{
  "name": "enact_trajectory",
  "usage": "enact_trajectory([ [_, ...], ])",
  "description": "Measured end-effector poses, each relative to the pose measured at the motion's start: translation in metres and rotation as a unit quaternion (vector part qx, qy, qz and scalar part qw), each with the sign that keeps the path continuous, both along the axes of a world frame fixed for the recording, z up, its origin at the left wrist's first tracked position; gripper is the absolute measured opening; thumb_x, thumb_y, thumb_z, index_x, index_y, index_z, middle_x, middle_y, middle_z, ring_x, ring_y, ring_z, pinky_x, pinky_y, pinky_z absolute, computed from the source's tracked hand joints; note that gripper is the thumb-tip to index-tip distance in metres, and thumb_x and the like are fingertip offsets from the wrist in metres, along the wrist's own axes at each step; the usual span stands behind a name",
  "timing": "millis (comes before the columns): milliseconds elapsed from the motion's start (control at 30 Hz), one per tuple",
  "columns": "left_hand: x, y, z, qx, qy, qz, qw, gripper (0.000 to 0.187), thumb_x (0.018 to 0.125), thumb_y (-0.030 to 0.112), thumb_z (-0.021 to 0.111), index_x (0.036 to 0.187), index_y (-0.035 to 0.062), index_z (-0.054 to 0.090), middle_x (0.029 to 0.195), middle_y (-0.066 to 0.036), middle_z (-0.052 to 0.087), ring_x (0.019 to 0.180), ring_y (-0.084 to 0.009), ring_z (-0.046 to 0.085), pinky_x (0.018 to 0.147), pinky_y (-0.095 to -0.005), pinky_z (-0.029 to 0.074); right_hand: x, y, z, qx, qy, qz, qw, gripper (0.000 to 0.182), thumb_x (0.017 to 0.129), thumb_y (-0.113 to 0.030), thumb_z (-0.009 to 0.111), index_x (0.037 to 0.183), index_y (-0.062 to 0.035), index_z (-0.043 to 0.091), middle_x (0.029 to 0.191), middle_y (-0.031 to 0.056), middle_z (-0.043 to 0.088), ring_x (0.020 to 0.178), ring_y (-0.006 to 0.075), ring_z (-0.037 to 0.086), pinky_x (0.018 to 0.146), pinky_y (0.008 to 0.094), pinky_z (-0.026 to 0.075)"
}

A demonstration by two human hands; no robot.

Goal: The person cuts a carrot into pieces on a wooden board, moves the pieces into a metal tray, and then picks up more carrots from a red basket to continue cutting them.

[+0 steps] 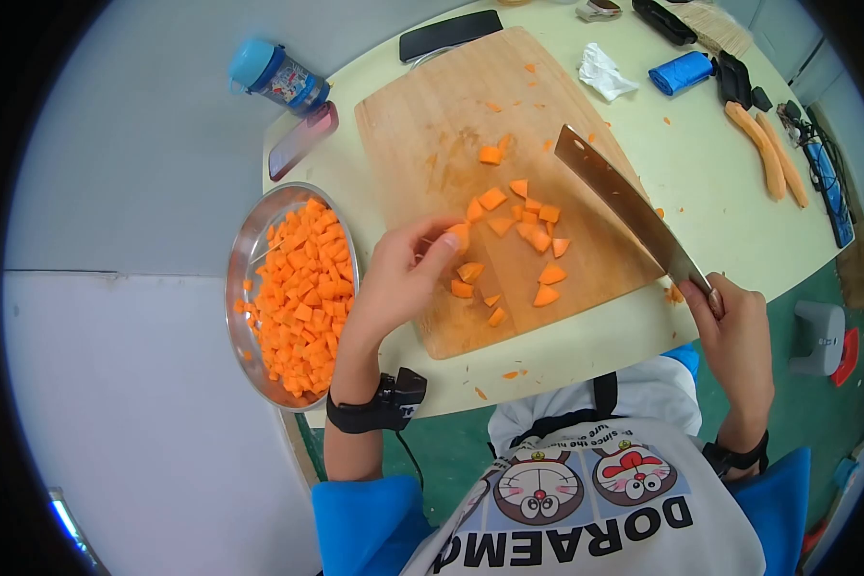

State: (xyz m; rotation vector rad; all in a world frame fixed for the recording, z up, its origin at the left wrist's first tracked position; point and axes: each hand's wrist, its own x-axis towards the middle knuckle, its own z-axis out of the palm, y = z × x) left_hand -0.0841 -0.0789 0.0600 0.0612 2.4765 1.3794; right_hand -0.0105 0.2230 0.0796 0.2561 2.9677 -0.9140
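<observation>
My left hand (405, 269) is over the left part of the wooden cutting board (413, 125), its thumb and fingers pinching a carrot piece (460, 235). In my right hand (734, 331) is the handle of a broad cleaver (634, 211). Its blade slants up and left across the board's right edge. Several cut carrot chunks (533, 230) lie scattered on the board between my left hand and the blade. Left of my left hand, a round metal pan (244, 350) holds a heap of diced carrot (307, 288).
Behind the pan are a pink phone (303, 140) and a blue bottle (280, 79). A black flat case (449, 35) touches the board's far end. Crumpled tissue (605, 72), a blue roll (682, 72) and two peeled carrots (768, 154) lie at the right.
</observation>
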Motion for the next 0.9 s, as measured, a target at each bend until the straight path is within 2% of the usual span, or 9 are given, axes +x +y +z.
enact_trajectory([
  [33,0.001,-0.004,-0.005,-0.01,0.01,0.032,0.999,0.022,0.087,0.015,0.055,0.1,-0.0022,0.058,0.078,-0.001,0.058,0.07,-0.0077,0.053,0.064,-0.0229,0.045,0.0,0.0,0.0,-0.001,0.0,0.0,1.0,0.032,0.083,-0.02,0.06,0.063,0.0032,0.049,0.047,0.0162,0.038,0.041,0.0293,0.033,0.043,0.0362,0.03],
  [267,0.008,-0.019,-0.019,-0.097,-0.002,0.035,0.995,0.024,0.085,0.013,0.057,0.102,-0.0047,0.057,0.079,-0.004,0.059,0.07,-0.0068,0.055,0.063,-0.0208,0.045,0.001,0.0,0.0,0.006,-0.002,0.002,1.0,0.032,0.083,-0.019,0.061,0.063,0.0027,0.049,0.047,0.0153,0.036,0.041,0.0284,0.031,0.042,0.0359,0.029],
  [467,0.018,-0.03,-0.019,-0.008,0.0,0.06,0.998,0.022,0.083,0.007,0.056,0.101,-0.0048,0.057,0.076,-0.002,0.057,0.071,-0.0077,0.056,0.064,-0.0206,0.046,0.001,0.0,-0.002,0.002,0.002,-0.004,1.0,0.031,0.082,-0.018,0.061,0.063,0.0027,0.049,0.046,0.0144,0.035,0.041,0.0274,0.029,0.042,0.0356,0.027],
  [533,0.021,-0.029,-0.021,-0.06,0.029,0.086,0.994,0.023,0.077,0.008,0.06,0.098,-0.0001,0.061,0.078,-0.006,0.058,0.067,-0.0133,0.054,0.061,-0.0261,0.046,0.001,0.0,-0.002,0.003,0.005,-0.001,1.0,0.031,0.082,-0.018,0.061,0.063,0.0028,0.049,0.046,0.0141,0.034,0.041,0.0272,0.028,0.041,0.0356,0.026],
  [567,0.023,-0.028,-0.02,-0.061,0.03,0.087,0.994,0.023,0.077,0.008,0.06,0.098,-0.0001,0.061,0.078,-0.006,0.058,0.067,-0.0133,0.054,0.061,-0.0261,0.046,0.001,0.001,-0.003,0.007,0.006,0.002,1.0,0.031,0.083,-0.018,0.061,0.063,0.0029,0.048,0.046,0.0137,0.034,0.04,0.0263,0.028,0.041,0.0355,0.026],
  [633,0.029,-0.025,-0.015,-0.165,0.079,0.047,0.982,0.027,0.077,0.005,0.06,0.104,0.0034,0.059,0.083,-0.002,0.055,0.07,-0.0107,0.052,0.061,-0.0236,0.044,0.001,0.0,-0.002,0.011,0.005,0.006,1.0,0.031,0.083,-0.017,0.061,0.063,0.003,0.048,0.045,0.0133,0.033,0.04,0.0255,0.027,0.041,0.0353,0.025],
  [667,0.031,-0.024,-0.014,-0.165,0.079,0.049,0.982,0.027,0.077,0.005,0.06,0.104,0.0034,0.059,0.083,-0.002,0.055,0.07,-0.0107,0.052,0.061,-0.0236,0.044,0.001,-0.001,-0.001,0.005,0.0,0.001,1.0,0.031,0.083,-0.018,0.061,0.063,0.003,0.047,0.045,0.0128,0.033,0.04,0.0246,0.027,0.041,0.0352,0.025],
  [733,0.034,-0.02,-0.012,-0.161,0.152,0.01,0.975,0.026,0.075,0.006,0.062,0.101,0.0044,0.06,0.085,-0.004,0.054,0.068,-0.0114,0.05,0.059,-0.024,0.042,0.001,-0.001,-0.001,-0.001,-0.005,-0.004,1.0,0.032,0.083,-0.018,0.061,0.063,0.0031,0.047,0.045,0.0124,0.033,0.04,0.0237,0.026,0.041,0.035,0.024],
  [900,0.033,-0.022,-0.012,-0.177,0.114,0.02,0.977,0.022,0.076,0.006,0.061,0.098,0.0036,0.061,0.087,-0.005,0.055,0.067,-0.0108,0.05,0.058,-0.0234,0.042,0.001,-0.002,0.0,0.001,-0.003,-0.001,1.0,0.032,0.083,-0.018,0.06,0.064,0.0031,0.048,0.045,0.0121,0.032,0.04,0.0228,0.025,0.041,0.0344,0.024],
])
